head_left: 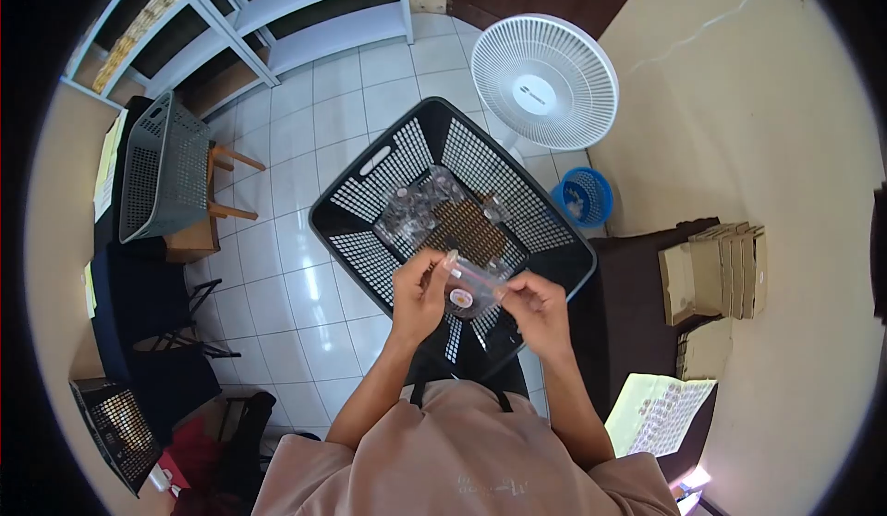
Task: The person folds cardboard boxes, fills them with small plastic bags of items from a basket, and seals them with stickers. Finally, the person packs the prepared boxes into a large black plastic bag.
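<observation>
Over the near part of a black plastic basket (pixel 550 193), I hold a small clear plastic pouch (pixel 476 285) with a round white and orange label on it. My left hand (pixel 420 294) pinches one upper corner between thumb and fingers. At the opposite edge, my right hand (pixel 536 311) grips the pouch the same way. What the pouch contains is hard to make out. Down in the basket lie several similar clear packets (pixel 411 211), mostly heaped towards its far left side.
A white fan (pixel 540 82) and a blue bin (pixel 584 197) stand beyond the basket. To the right, a dark-covered table (pixel 619 285) bears cardboard boxes (pixel 716 276) and a sheet of round stickers (pixel 661 414). A grey basket (pixel 166 174) and shelves (pixel 314 8) are at the left.
</observation>
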Available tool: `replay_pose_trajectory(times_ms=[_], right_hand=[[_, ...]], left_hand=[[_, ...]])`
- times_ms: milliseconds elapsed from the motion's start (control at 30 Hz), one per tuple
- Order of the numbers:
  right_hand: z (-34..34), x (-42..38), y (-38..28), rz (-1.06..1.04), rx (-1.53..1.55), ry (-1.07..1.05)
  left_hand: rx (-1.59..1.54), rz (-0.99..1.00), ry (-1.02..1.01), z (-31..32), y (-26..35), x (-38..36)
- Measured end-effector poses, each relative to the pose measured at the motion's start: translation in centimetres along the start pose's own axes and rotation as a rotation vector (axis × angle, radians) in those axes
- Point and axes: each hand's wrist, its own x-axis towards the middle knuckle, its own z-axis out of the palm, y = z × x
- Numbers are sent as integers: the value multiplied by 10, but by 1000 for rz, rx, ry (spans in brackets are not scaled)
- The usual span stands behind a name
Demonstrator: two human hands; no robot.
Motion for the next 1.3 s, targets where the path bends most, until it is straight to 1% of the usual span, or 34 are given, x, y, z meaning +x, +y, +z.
replay_pose_trajectory(times_ms=[33,67,100,133,200,267,300,333,400,433,467,500,533,600,667,700,800,833,867,900,933,967,1000,1067,1133,1200,1233,1300], right_hand=[[-13,0,-3,45,12,-2],[-26,0,-10,35,203,64],[-44,-1,-6,-3,208,127],[-64,0,2,-47,212,189],[-85,-6,4,-25,202,171],[-87,-9,-7,28,208,7],[-94,-11,-1,58,156,-81],[-100,-13,6,42,85,-112],[-107,-20,5,108,197,-25],[-116,-23,5,143,191,9],[-126,-28,5,178,184,50],[-135,-33,9,169,167,112],[-152,-39,22,176,36,124],[-179,-50,32,118,-16,133],[-203,-62,28,137,13,146],[-212,-67,26,157,44,134],[-239,-82,43,139,131,147],[-246,-87,42,139,135,165],[-251,-91,41,173,216,166],[-256,-94,38,205,300,166],[-263,-96,38,201,306,180],[-271,-100,38,231,281,138],[-277,-104,39,264,257,97],[-286,-110,45,265,263,109],[-295,-112,51,259,264,116],[-300,-117,54,278,283,115],[-301,-120,53,282,289,122],[-304,-124,49,261,401,79]], left_hand=[[-5,-3,51,8,4,2],[-8,-3,102,17,7,4],[55,-59,125,15,-2,11],[-39,-69,121,26,5,13],[-107,-58,14,49,-1,11],[-66,-99,-27,76,-3,7],[-28,-133,-56,90,-4,4],[-27,-141,-70,104,-9,1],[-201,-193,-67,133,-21,-9],[-168,-157,-122,143,-24,-13],[-175,-168,-145,155,-26,-20],[-206,-222,-136,168,-26,-28],[-233,-276,-131,180,-27,-34],[-224,-247,-192,200,-37,-45],[19,-214,-418,212,-48,-52],[36,-302,-476,218,-51,-54],[17,-323,-490,245,-52,-66],[9,-285,-525,253,-53,-67],[12,-290,-541,260,-55,-69],[-10,-307,-512,266,-56,-70],[-32,-322,-483,273,-59,-71],[-38,-320,-469,278,-64,-72],[-33,-326,-485,283,-64,-73],[25,-331,-523,293,-63,-75],[17,-343,-571,299,-66,-76],[2,-373,-580,303,-71,-78],[23,-339,-597,305,-76,-78],[57,-338,-594,309,-77,-82]])
